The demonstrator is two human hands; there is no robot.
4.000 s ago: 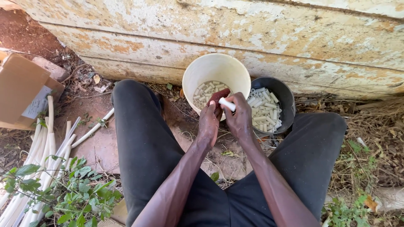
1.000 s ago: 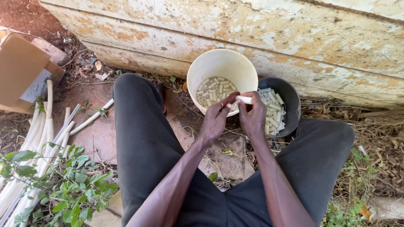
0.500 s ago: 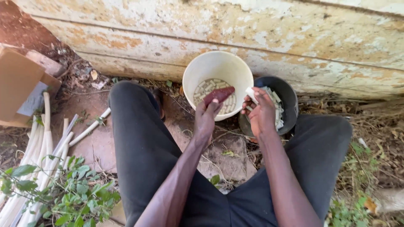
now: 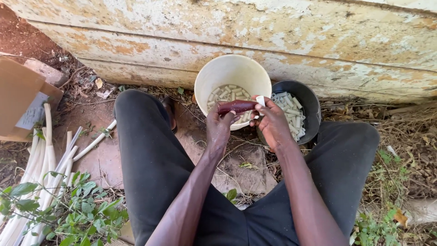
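I sit with my knees apart, facing a weathered wall. My left hand (image 4: 219, 128) grips a dark red tool handle (image 4: 236, 107) that lies level over the rim of a cream bucket (image 4: 227, 70). My right hand (image 4: 272, 124) pinches a short white tube piece (image 4: 260, 100) against the end of that handle. Several short white tube pieces lie in the cream bucket, and more fill the black bucket (image 4: 310, 104) just right of it.
Long white pipes (image 4: 43, 173) lie on the ground at the left beside a cardboard box (image 4: 18, 98). Green weeds (image 4: 68, 214) grow at the lower left. A flat stone (image 4: 236, 175) sits between my legs. Dry grass covers the ground at the right.
My hands have come together again over the bucket rim. The dark red handle now shows in my left hand, and a white piece sits against it in my right.
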